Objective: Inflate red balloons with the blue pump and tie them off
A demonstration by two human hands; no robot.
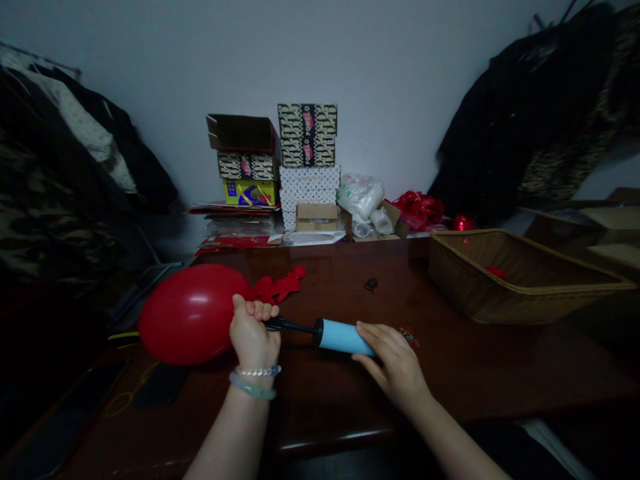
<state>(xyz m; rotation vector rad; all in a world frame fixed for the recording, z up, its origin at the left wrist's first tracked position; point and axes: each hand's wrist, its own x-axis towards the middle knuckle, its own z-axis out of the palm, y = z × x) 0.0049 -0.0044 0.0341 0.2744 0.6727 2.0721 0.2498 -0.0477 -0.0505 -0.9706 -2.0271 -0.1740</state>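
A large inflated red balloon (193,315) lies to the left of my left hand (255,330). That hand is closed around the balloon's neck and one black end of a hand balloon pump; the nozzle is hidden in the fingers. From there the pump's black rod runs right into its light blue barrel (343,337). My right hand (393,360) is wrapped around the barrel's far end, fingers over the top and thumb below. Behind the left hand, several flat red balloons (280,285) lie on the dark wooden table (330,393).
At right stands a wicker basket (500,293) with a red item (495,272) inside. Small colourful bands (409,337) and a dark coil (371,285) lie on the table. Stacked boxes (307,133) line the wall. A dark phone-like slab (161,385) lies at left.
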